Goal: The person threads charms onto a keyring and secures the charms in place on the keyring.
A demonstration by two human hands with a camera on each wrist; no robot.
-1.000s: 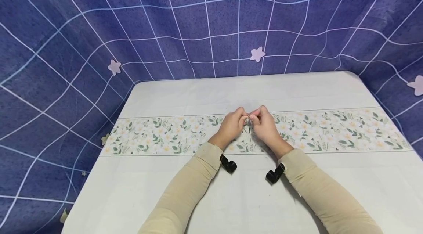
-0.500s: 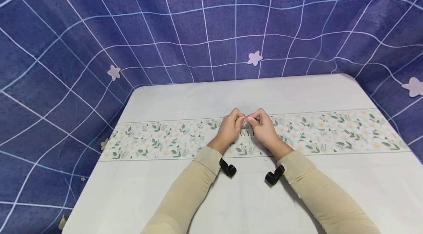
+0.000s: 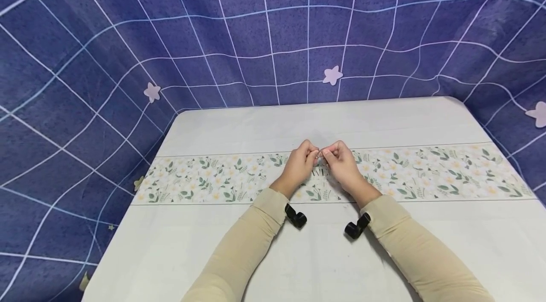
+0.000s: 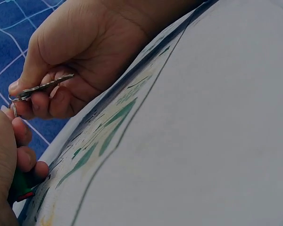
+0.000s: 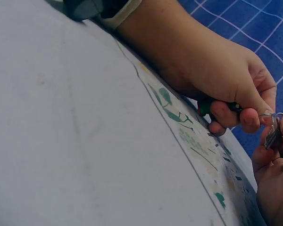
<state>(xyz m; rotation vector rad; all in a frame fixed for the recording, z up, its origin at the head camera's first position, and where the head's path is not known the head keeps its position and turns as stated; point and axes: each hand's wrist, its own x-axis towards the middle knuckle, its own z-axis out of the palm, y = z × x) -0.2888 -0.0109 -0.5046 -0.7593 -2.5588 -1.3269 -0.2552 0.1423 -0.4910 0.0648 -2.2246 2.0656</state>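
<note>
Pinching a thin metal ring (image 4: pixel 15 110) with the left grip (image 3: pixel 297 167). Tucking a small green and red thing (image 4: pixel 20 187), mostly hidden, inside the same grip. Pinching a key (image 4: pixel 43 87) right beside the ring with the right grip (image 3: pixel 342 166). Holding it all up over the flower strip (image 3: pixel 226 176), near the middle of the white tabletop (image 3: pixel 315 264). Wearing tan sleeves (image 3: pixel 239 240) and small black gadgets (image 3: pixel 296 218). Facing a starry blue curtain (image 3: pixel 241 32).

On my feed the left hand (image 3: pixel 296 169) sits left of the right hand (image 3: pixel 343 170), both over the printed band (image 3: pixel 230 181) crossing the table (image 3: pixel 324 254). The key (image 4: pixel 46 87) lies in the right hand, the key ring (image 4: pixel 14 110) between the 2. Behind the table hangs the curtain (image 3: pixel 251 36).
</note>
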